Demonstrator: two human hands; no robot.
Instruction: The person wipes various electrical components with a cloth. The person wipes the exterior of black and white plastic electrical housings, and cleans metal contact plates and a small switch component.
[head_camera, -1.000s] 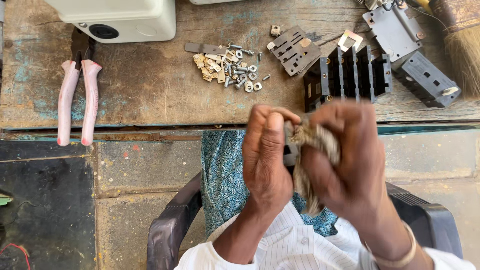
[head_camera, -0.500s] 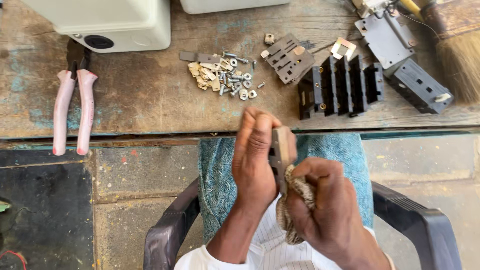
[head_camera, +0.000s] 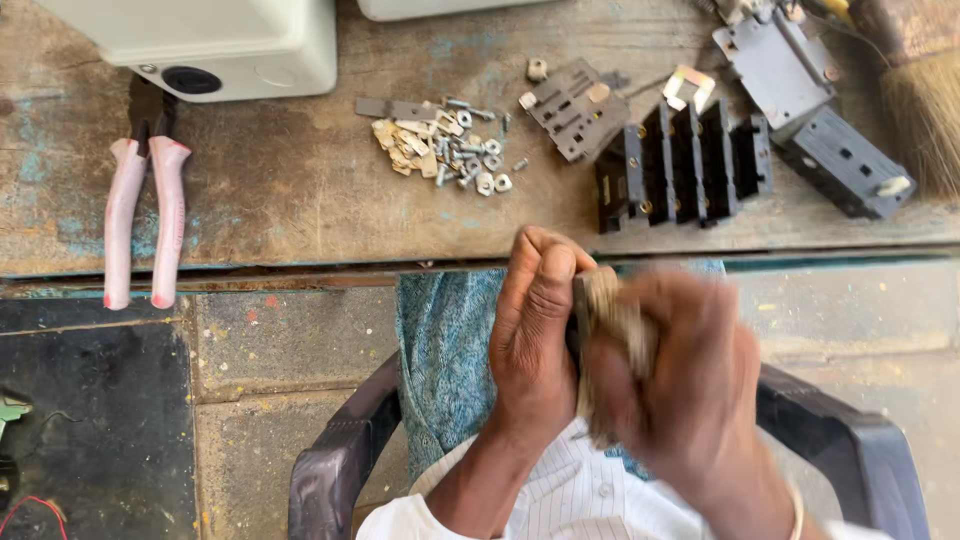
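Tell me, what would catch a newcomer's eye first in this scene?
Front and centre, the left hand and the blurred right hand press together around a small dark part and a frayed tan rag. On the worn wooden bench above lie pink-handled pliers at the left, a heap of screws and washers mid-bench, and a ribbed black block to the right.

Small dark part (head_camera: 578, 300) — held upright between both hands, mostly hidden. Frayed tan cloth (head_camera: 610, 325) — pressed against its right side, blurred. Both sit below the bench edge.
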